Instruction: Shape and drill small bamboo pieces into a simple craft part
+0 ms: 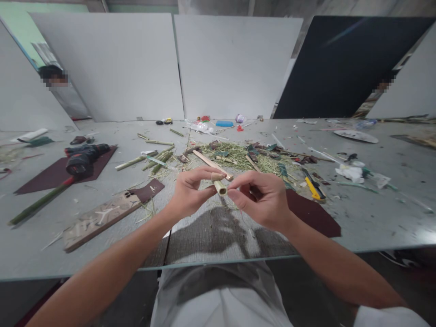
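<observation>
The left hand (195,190) grips a tube (220,185), already cut and hollow, over the tabletop (368,218) near its front edge, but I can't tell what's left or if the bent right hand (264,200) beside it holds anything.

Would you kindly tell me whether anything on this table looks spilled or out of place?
Yes: loose green shavings sprawl in an untidy heap beyond the left hand and right hand. Behind them, a clear bottle lies on its side rather than upright.
</observation>
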{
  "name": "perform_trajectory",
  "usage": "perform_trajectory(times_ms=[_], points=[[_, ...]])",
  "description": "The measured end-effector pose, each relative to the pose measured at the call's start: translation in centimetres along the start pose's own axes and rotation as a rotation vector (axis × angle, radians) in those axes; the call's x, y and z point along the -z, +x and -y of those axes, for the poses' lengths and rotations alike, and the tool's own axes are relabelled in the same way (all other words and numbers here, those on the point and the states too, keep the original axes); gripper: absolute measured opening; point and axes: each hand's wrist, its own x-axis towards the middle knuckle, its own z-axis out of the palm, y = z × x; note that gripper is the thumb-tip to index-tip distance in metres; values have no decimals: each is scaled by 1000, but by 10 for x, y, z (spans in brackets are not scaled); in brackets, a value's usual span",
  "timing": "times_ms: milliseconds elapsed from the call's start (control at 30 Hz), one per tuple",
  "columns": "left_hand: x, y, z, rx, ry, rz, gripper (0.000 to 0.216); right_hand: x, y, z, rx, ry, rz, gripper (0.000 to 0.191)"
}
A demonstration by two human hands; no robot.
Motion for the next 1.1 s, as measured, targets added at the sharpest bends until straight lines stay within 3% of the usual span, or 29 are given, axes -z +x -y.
perform_trajectory(times_ms=[1100], points=[[-1,0,-1,-2,-4,5,18,0,0,2,-18,9,2,5]])
